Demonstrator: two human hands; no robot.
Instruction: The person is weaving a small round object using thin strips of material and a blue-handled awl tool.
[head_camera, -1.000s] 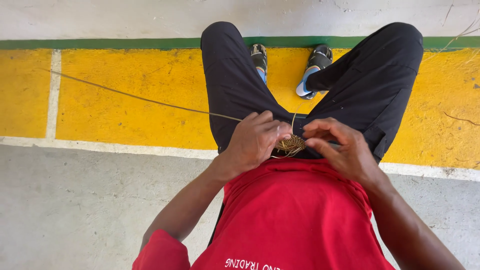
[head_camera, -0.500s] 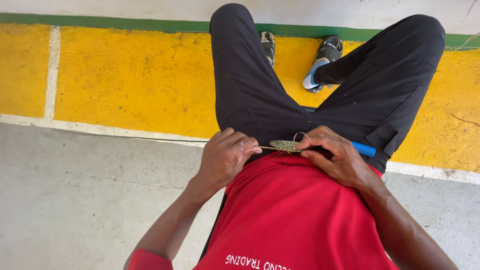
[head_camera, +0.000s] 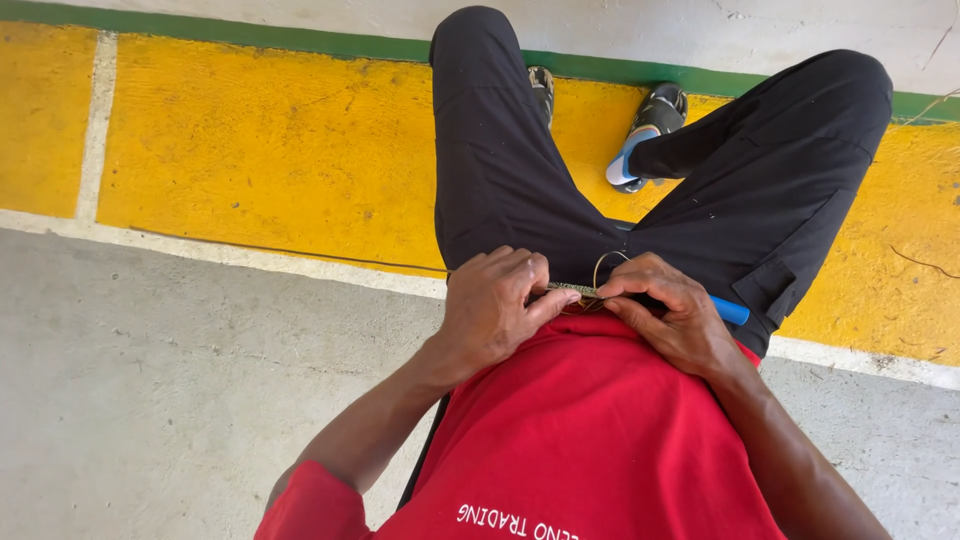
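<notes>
Clearly fiddly work, held close against the hem of a red shirt (head_camera: 590, 440), above the lap of black trousers (head_camera: 520, 190). Could slip loose: only fingertips pin the small woven strip (head_camera: 572, 290), so any loosening of the pinch would probably let the weave slacken or come undone. Could also snag: the thin fibre loop (head_camera: 606, 268) arching above the strip looks free, and a careless tug might kink or snap it. Another risk, judged from the pose: the blue-handled tool (head_camera: 730, 311) poking out from under the right hand (head_camera: 672, 318) seems loosely tucked and might drop to the concrete floor (head_camera: 180, 380).

Left hand (head_camera: 497, 312) curled shut on the strip's left end, thumb and forefinger pressing it. Right hand closed on the right end, fingers bunched over it. Both hands nearly touching, strip bridging the narrow gap between them at waist level. Sandalled feet (head_camera: 640, 125) resting well beyond, on the yellow painted band (head_camera: 270, 150).
</notes>
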